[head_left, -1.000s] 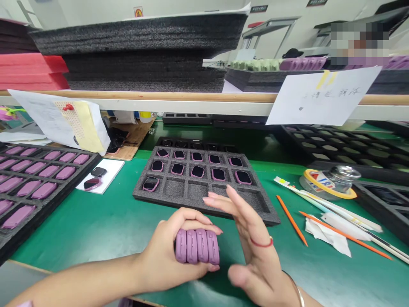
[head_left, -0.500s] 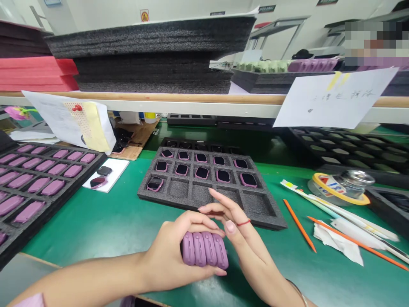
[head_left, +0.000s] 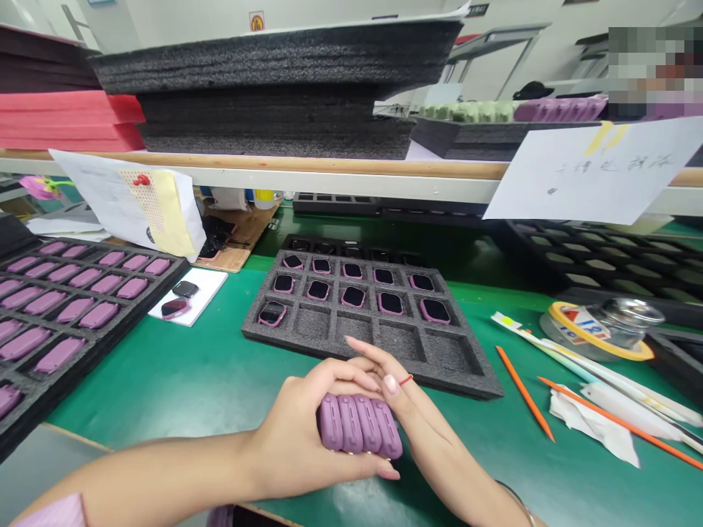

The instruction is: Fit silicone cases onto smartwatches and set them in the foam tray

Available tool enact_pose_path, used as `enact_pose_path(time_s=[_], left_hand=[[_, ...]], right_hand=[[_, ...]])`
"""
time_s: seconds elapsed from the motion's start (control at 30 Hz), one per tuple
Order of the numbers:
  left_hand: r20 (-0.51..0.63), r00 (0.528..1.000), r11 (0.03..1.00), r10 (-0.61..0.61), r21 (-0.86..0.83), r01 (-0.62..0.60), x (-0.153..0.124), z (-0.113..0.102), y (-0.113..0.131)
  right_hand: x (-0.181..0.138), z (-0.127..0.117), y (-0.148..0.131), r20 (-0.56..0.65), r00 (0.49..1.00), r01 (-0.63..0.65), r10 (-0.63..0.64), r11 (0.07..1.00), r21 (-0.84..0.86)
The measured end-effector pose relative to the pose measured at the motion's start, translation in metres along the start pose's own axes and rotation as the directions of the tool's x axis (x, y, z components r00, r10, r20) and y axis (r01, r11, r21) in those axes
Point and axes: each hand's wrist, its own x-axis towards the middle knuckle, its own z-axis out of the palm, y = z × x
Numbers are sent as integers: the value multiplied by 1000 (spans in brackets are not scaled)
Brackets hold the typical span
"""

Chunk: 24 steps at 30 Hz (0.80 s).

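My left hand is closed around a row of several purple smartwatch cases, stood on edge side by side with their slotted sides facing me. The thumb runs along the near side and the fingers curl over the far side. My right hand lies against the right end of the row, fingers stretched out and partly behind my left fingers; any contact there is hard to make out. Just beyond both hands is a dark foam tray. Purple-framed watches with black screens fill its back two rows and the front-left pocket.
At left, another foam tray holds purple cases. Two watch pieces lie on a white pad. Orange sticks, crumpled tissue and a clear metal-topped bottle are at right. A shelf with stacked foam crosses above.
My right hand has drawn in closer against the end of the row and its fingers have shifted left. The row tilts a little more. The whole view has shifted slightly.
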Motion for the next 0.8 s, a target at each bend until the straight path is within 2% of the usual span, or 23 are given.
enact_pose_path(time_s=[0.17, 0.3, 0.47, 0.67, 0.8], left_hand=[[9, 976, 946, -219, -241, 215, 2, 3, 1], [5, 951, 910, -308, -289, 296, 5, 3, 0], [56, 940, 871, -338, -360, 335, 5, 3, -4], [67, 931, 854, -359, -379, 357, 3, 3, -8], [38, 950, 893, -311, -330, 306, 2, 3, -6]], right_hand=[[1, -1, 2, 15, 999, -46, 46, 999, -29], [3, -1, 4, 26, 995, -92, 93, 995, -30], [3, -1, 9, 18, 992, -125, 126, 991, -41], [5, 0, 7, 13, 985, -169, 170, 984, -59], [3, 0, 2, 34, 988, -149, 151, 988, -38]])
